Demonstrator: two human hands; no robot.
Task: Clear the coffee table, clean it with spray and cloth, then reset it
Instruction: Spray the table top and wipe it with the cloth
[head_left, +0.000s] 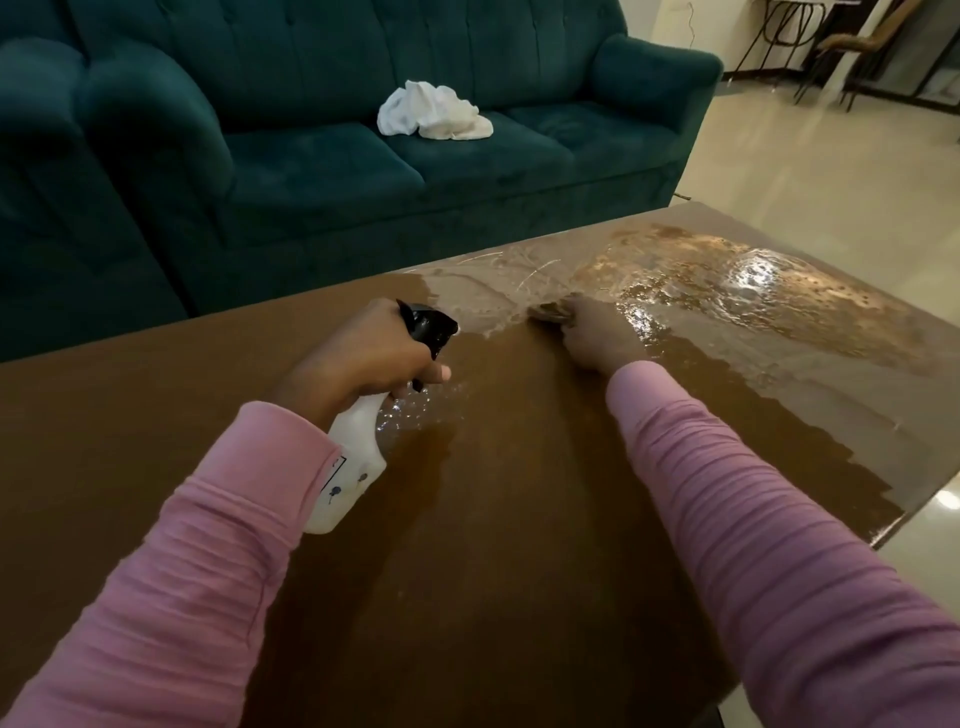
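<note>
1. Gripping a spray bottle (358, 447), the left grip (363, 358) sits at centre frame, its fingers curled tight around the bottle's neck.
2. One fingertip (439, 372) pokes out just under the black trigger head (431, 327), which points toward the upper right of the frame.
3. The bottle's white body slants down and to the lower left, running alongside the pink left sleeve (197, 545).
4. The right grip (592, 338) lies just right of centre, knuckles up, pressed down on the counter (130, 415).
5. A small dull wad (548, 310) shows at its fingertips; I cannot tell what it is or whether the fingers are closed on it.
6. The pink right sleeve (769, 545) stretches from the lower right corner up to that grip.
7. The counter is brown and fills the lower half of the frame, with its far corner at the upper right.
8. A wet, glossy patch (737, 291) covers the counter's upper right part, with bright reflections and streaks.
9. Small droplets (415, 410) glisten on the counter just right of the bottle.
10. A white cloth (434, 111) lies crumpled on the seat of a dark teal sofa (260, 156) in the upper middle of the frame, well apart from both grips.
11. Pale shiny floor (805, 171) shows at the upper right, beyond the sofa's arm.
12. Dark chair legs (841, 62) stand in the top right corner.
</note>
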